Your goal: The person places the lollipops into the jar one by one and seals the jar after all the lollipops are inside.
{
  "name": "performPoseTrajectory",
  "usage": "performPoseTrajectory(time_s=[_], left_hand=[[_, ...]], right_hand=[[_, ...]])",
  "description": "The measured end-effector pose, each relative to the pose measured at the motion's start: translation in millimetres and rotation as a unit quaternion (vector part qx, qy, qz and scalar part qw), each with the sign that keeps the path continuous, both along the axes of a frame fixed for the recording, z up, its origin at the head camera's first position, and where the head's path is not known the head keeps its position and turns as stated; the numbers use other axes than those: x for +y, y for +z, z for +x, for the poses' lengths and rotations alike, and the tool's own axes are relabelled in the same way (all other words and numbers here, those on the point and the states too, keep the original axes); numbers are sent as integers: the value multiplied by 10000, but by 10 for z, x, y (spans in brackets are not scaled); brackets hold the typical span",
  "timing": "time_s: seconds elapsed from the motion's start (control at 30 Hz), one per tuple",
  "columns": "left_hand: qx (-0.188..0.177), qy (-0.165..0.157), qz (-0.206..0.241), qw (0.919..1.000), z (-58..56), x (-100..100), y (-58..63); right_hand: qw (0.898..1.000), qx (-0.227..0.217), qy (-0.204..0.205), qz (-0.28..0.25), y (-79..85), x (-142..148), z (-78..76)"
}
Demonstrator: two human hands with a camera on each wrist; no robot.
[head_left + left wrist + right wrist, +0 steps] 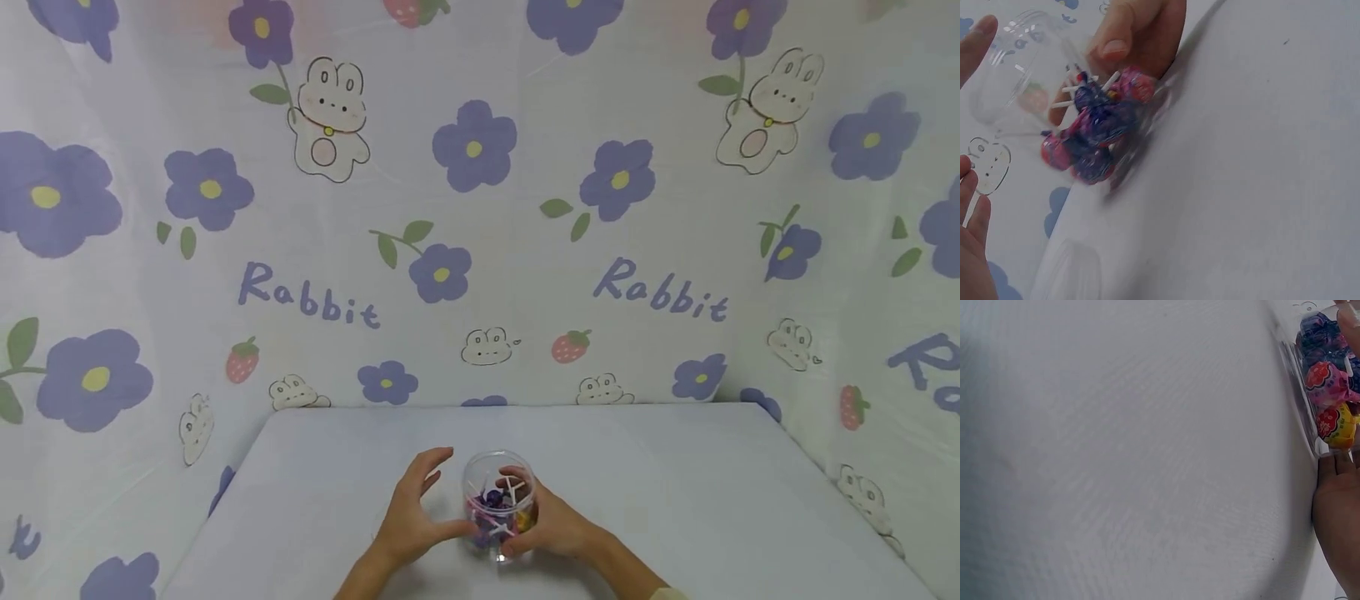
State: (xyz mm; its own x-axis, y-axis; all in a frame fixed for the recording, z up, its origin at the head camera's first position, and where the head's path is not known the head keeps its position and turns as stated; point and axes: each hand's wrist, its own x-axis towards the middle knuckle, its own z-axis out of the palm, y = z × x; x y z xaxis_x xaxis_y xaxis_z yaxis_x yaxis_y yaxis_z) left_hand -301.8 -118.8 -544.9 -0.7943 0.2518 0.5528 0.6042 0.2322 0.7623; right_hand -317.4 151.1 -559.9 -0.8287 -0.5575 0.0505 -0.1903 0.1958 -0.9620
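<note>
A clear plastic jar (486,477) stands on the table, with several lollipops (495,503) inside. Their wrappers are purple, pink and yellow, and white sticks point up among them. No lid covers the jar's mouth. My right hand (558,523) grips the jar from the right, thumb at the front and fingers round the far side, seen through the plastic. To the left of the jar is my left hand (408,518), its fingers spread wide and arched away from it, the thumb pointing at the jar's near side. A clear round lid (1077,275) lies near the left hand.
The jar stands on a white table (645,467), toward its front edge. Behind and at both sides hangs a white cloth (525,250) printed with purple flowers, rabbits and strawberries.
</note>
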Motion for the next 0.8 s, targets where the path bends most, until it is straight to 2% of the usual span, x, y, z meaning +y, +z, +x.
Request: performPoseTrajectory(time_s=[0.17, 0.37, 0.53, 0.7, 0.8], left_hand=[[-113, 129, -1, 9999, 11, -181, 62], [-286, 398, -102, 9987, 37, -450, 54], [-596, 803, -291, 9946, 37, -713, -60], [-1264, 1154, -767, 9823, 41, -986, -256], [-1472, 1135, -1194, 9753, 54, -1093, -337]], right_hand=[[9999, -32, -116, 17, 16, 37, 19], [9998, -125, -159, 3, 9, 44, 26], [9999, -108, -123, -1, -5, 14, 18], [9997, -184, -143, -39, 3, -12, 20], [9996, -222, -162, -40, 16, -40, 33]])
